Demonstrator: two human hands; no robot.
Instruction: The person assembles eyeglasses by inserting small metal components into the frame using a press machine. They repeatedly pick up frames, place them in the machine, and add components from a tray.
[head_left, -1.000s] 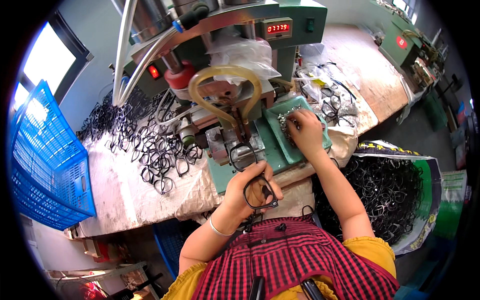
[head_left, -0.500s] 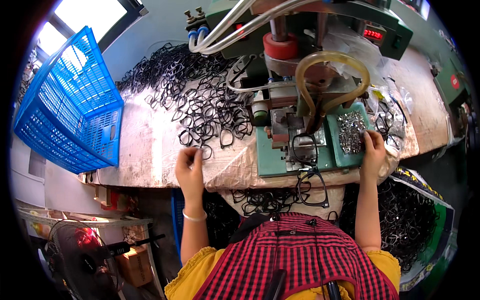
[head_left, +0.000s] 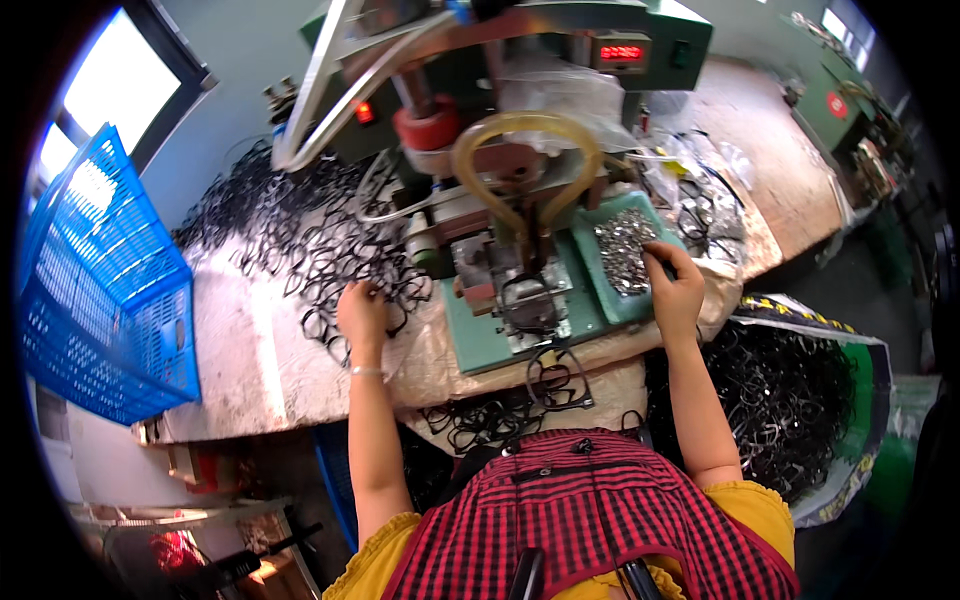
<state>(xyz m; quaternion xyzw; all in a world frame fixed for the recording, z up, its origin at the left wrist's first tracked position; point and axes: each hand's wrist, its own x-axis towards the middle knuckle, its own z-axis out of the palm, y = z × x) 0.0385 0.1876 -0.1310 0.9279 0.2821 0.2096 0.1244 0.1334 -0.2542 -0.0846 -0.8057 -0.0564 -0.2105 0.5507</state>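
I see left hand (head_left: 362,312) resting on heap of black spectacle frames (head_left: 300,235) on bench (head_left: 235,350) — fingers curled among frames, grip on any one frame not clear to me. Right hand (head_left: 675,290) at edge of green tray (head_left: 600,290), fingertips pinched in small metal parts (head_left: 625,250). One frame on press fixture (head_left: 528,300) — between hands.

1. Bright daylight enters through the window (head_left: 105,95) at upper left, blown out white.
2. The desk (head_left: 240,340) is evenly lit; shadows are soft.
3. Fisheye bending and black vignette ring the edges.
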